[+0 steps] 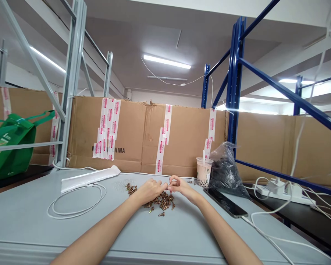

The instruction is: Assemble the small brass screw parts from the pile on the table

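Both my hands meet over a pile of small brass-coloured screws [161,202] on the grey table [30,221]. My left hand [149,190] lies with its fingers curled, fingertips pinched toward the right hand. My right hand [180,186] has its fingers curled too, pinching something small that I cannot make out. The fingertips of the two hands touch just above the pile. A smaller cluster of screws [131,189] lies to the left of my left hand.
A coiled white cable [75,202] and a white plastic sleeve [89,177] lie at the left. A bubble tea cup [203,171], a black plastic bag [224,169] and a phone [225,202] on a cable sit at the right. Taped cardboard [143,136] walls the back; a green bag [9,147] hangs on the left rack.
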The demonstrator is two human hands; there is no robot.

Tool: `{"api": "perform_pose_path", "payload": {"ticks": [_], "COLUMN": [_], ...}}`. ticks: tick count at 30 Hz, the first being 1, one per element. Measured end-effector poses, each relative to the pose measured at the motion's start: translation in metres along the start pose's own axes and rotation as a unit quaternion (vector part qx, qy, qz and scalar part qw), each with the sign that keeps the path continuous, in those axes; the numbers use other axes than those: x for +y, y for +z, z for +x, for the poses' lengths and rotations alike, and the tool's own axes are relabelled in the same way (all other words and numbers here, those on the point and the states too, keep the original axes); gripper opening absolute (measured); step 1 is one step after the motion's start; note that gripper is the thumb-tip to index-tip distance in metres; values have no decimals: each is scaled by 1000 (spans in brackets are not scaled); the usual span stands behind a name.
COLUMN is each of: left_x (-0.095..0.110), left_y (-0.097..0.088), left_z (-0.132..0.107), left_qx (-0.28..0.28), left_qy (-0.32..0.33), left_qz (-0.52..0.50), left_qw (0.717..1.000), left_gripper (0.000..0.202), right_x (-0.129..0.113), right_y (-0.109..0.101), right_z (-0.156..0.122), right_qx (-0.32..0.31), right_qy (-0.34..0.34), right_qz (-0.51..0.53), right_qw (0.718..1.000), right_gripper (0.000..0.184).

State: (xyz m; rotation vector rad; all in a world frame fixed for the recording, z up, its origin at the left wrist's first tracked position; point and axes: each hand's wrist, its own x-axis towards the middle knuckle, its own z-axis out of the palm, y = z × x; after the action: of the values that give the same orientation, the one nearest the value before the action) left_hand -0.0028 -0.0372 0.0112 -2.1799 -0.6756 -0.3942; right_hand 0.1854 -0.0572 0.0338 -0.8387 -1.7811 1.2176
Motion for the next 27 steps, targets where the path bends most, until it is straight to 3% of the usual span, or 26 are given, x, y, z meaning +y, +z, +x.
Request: {"api": "perform_pose_path", "payload": {"ticks": [4,10,15,19,23,27], "left_x": [0,3,2,1,2,2], "left_y": [-1,-2,0,1,-1,0], "left_z": [-1,2,1,2,4,3], "left_qx": [-11,25,-4,-11,3,-8], "left_qy": [14,-13,14,-7,-22,5], "left_qz": [4,-13,-13,-12,-16,-28], "left_qw": [1000,1000,1000,1000,1000,1000], "left_gripper": [12,21,11,9,21,15], "right_x": [4,10,9,6,4,3], "right_y": [-1,-4,-2,0,-2,-2], "right_z": [2,4,3,3,0,-1], "right_qx": [-3,-4,-7,-3,-2,-3], "right_qy": [7,-13,7,7,-2,0], "right_qz": [4,1,-5,-4,-11,-18], "right_qw": [1000,1000,1000,1000,1000,1000], "right_gripper": [40,36,37,40,36,35]}}
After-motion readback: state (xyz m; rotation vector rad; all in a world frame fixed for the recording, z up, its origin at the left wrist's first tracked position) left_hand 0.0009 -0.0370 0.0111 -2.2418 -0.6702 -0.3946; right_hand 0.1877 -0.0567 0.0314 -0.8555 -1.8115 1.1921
